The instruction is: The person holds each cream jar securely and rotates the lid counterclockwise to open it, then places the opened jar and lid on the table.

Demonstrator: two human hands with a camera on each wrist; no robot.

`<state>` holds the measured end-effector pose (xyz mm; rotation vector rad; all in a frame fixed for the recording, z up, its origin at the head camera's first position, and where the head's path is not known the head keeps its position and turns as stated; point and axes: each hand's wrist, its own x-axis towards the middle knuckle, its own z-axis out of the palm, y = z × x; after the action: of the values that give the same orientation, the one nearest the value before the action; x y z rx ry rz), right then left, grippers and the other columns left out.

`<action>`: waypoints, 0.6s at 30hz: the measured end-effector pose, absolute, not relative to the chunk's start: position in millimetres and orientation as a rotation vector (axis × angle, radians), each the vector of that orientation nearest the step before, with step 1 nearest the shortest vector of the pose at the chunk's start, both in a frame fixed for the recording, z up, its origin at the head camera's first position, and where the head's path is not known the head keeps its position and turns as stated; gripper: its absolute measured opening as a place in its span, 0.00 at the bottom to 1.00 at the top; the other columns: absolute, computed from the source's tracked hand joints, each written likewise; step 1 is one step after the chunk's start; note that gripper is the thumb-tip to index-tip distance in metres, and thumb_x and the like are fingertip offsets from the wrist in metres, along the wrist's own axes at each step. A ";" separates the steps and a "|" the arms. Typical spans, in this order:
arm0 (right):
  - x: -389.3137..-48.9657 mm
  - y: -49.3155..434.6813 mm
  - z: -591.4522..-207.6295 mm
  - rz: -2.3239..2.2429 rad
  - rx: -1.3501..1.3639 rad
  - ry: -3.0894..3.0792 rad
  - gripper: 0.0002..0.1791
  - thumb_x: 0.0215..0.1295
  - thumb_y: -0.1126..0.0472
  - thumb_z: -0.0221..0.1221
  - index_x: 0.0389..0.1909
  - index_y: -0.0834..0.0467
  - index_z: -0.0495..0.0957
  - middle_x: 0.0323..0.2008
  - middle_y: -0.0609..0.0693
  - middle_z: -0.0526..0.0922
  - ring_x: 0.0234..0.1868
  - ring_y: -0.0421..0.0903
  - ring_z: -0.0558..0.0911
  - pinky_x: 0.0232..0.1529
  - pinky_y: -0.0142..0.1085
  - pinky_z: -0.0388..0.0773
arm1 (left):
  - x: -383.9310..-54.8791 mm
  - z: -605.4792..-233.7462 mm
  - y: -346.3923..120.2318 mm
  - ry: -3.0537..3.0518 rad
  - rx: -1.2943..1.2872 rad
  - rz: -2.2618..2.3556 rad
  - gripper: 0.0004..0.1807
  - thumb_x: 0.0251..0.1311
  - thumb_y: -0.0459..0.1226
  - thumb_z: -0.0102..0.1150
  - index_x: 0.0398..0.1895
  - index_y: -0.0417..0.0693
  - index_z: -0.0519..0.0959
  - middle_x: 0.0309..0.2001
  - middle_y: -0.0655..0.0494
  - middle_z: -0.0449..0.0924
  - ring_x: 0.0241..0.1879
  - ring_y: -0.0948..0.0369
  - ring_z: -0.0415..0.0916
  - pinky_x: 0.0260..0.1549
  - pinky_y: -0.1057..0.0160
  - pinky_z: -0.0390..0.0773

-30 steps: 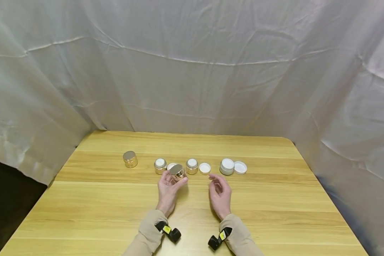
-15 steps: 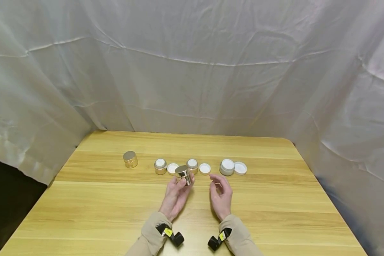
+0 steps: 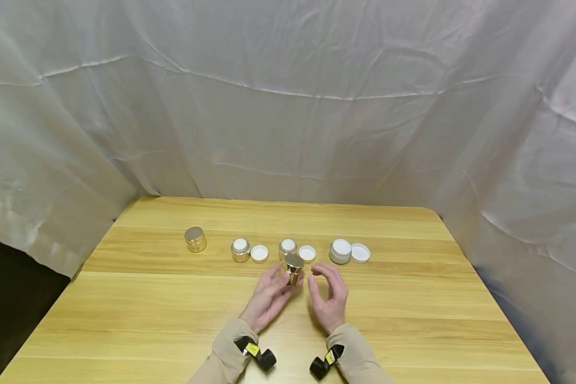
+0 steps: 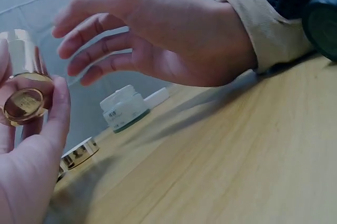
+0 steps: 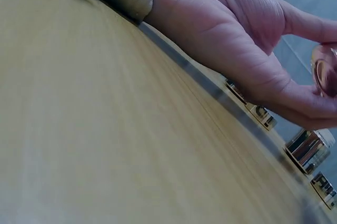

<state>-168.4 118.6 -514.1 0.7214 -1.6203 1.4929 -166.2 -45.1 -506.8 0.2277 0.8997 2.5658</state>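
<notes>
Jar (image 3: 293,270), shiny gold, sits gripped by the left hand (image 3: 267,304); right hand (image 3: 332,305), loosely curved, hovers beside it.

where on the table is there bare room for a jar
The wooden table is bare right of the rightmost round white lid and left of the closed gold cylindrical jar. Crowded mid-table: lidless round jars, gold-edged lids and the held shiny gold jar.

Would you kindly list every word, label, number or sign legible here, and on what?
None reads clearly.
White round jar with green base: dark print, too blurred.
Shiny gold cylindrical jar in the left hand: possible underside marks, too blurred.
Small yellow wrist tags: marks too small.
</notes>
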 end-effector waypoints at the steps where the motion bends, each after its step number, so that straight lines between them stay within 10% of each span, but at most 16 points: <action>1: -168.4 118.3 -513.7 1.484 0.728 -1.619 0.16 0.50 0.84 0.57 0.43 0.79 0.77 0.40 0.71 0.80 0.46 0.47 0.81 0.58 0.28 0.80 | -166.9 -507.2 -44.7 0.916 0.224 2.551 0.35 0.72 0.30 0.51 0.77 0.35 0.48 0.66 0.48 0.68 0.62 0.57 0.77 0.70 0.59 0.72; 18: -169.5 117.9 -518.7 1.405 0.805 -1.675 0.22 0.46 0.79 0.68 0.46 0.75 0.78 0.49 0.72 0.82 0.59 0.49 0.82 0.68 0.33 0.76 | -167.2 -508.4 -41.0 0.928 0.233 2.411 0.32 0.78 0.33 0.38 0.79 0.33 0.43 0.79 0.33 0.42 0.62 0.60 0.74 0.70 0.61 0.72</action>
<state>-169.5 117.9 -518.7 0.8049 -1.6755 1.4048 -167.2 -41.0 -508.4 0.2334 0.9282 2.4115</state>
